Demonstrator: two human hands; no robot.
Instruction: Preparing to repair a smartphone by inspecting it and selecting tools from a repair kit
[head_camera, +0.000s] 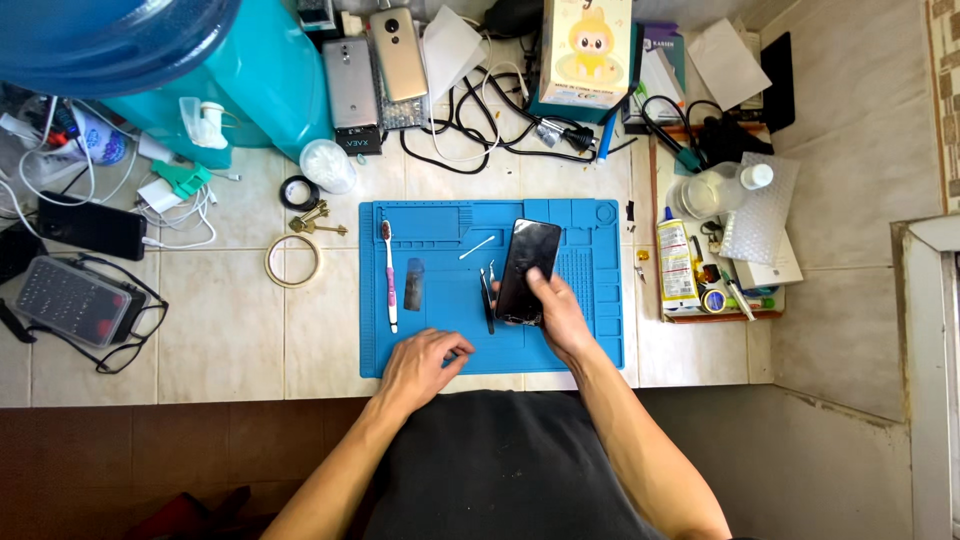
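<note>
Head view, looking straight down on a tiled worktop (220, 330). A blue repair mat (450, 340) lies at the centre. The right hand (556, 312) grips the lower end of a dark smartphone (526, 270), thumb across its glossy face and fingers curled beneath; the phone is tilted, its top end pointing toward 12 o'clock and slightly to the right, over the right half of the mat. The left hand (424, 362) rests at the mat's 6 o'clock edge, fingers curled and pressed together with the fingertips touching the mat; whether it pinches something small cannot be told.

On the mat, at 9 o'clock from the phone, lie black tweezers (487, 298) just beside it, then a small dark rectangular piece (414, 283), then a toothbrush (389, 275) with a pink-and-white handle, lengthwise near the mat's left border. A thin white stick (477, 248) lies at 10 o'clock from the phone.

Off the mat, at 9 o'clock, a roll of tape (292, 261) and a bunch of keys (316, 219) sit on the tiles. At 12 o'clock, two smartphones (375, 68) lie back-up beside tangled black cables (480, 120) and a carton (585, 50) printed with a yellow cartoon figure. At 3 o'clock, a glue tube (676, 262) lies on a wooden tray (720, 316). A turquoise water container (250, 70) occupies the 11 o'clock corner.
</note>
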